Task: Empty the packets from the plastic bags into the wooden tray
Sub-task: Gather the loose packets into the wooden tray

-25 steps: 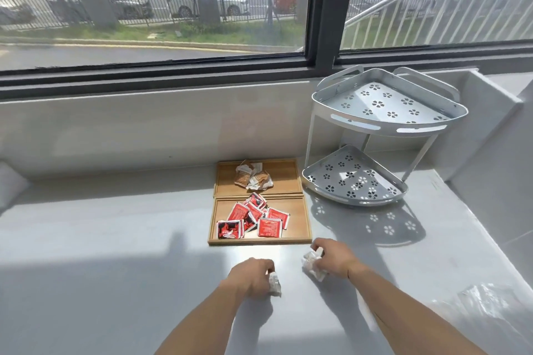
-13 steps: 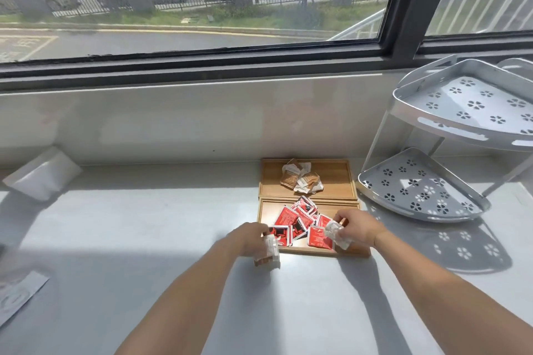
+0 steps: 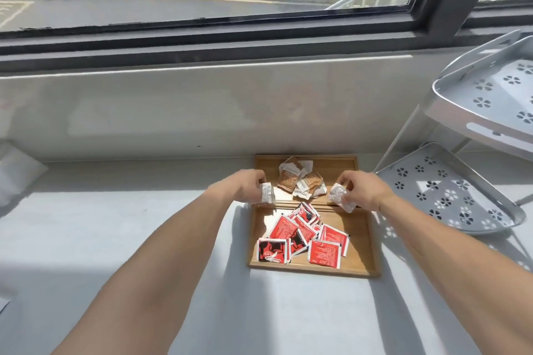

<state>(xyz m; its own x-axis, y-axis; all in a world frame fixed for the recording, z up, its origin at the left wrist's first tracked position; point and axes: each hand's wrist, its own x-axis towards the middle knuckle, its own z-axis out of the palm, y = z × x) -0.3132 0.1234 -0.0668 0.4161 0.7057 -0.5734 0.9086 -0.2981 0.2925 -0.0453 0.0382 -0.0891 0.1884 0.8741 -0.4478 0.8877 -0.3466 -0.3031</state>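
The wooden tray [image 3: 366,251] lies on the tabletop [image 3: 86,239] below the window, split by a divider into a far and a near compartment. Brown-and-white packets [image 3: 300,180] sit heaped in the far compartment; red packets [image 3: 305,235] are scattered across the near one, some overlapping.

The left hand [image 3: 248,184] pinches a white packet [image 3: 266,194] at the tray's left edge, about level with the divider. The right hand [image 3: 363,189] is closed on a crumpled white packet [image 3: 340,196] over the divider's right end. Both hands are gripping, not open.

No plastic bag is clearly in view here, so how much is left to empty cannot be judged.

The risks, as I see them: the left packet hangs right at the rim, so letting go there could drop it on the tabletop. The right packet sits over the divider and could fall among the red ones. A metal corner shelf [image 3: 450,193] stands just to the right, near the right forearm, and a wide swing could knock it.
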